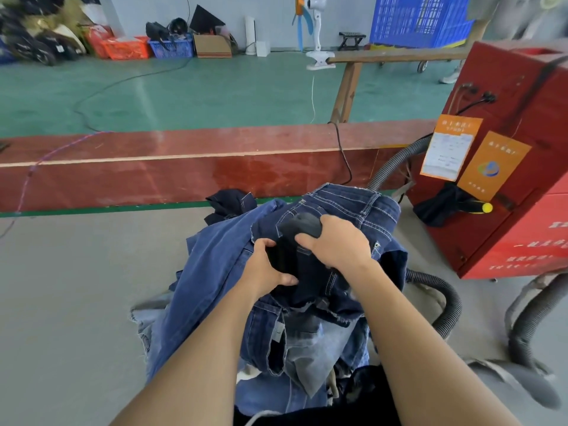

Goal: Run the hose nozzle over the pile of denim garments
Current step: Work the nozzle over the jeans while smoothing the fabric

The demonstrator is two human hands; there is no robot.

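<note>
A pile of denim garments in dark and light blue lies heaped in front of me at the centre of the head view. On top of it sits the black hose nozzle, pointing away from me over a pair of dark jeans. My right hand grips the nozzle from above, near its front. My left hand holds its rear part from the left side, fingers wrapped around the black body. The grey ribbed hose curls away on the floor to the right.
A red machine box with orange tags stands at the right, a second ribbed hose entering it. A long red board crosses behind the pile. Green floor, crates and a blue basket lie farther back.
</note>
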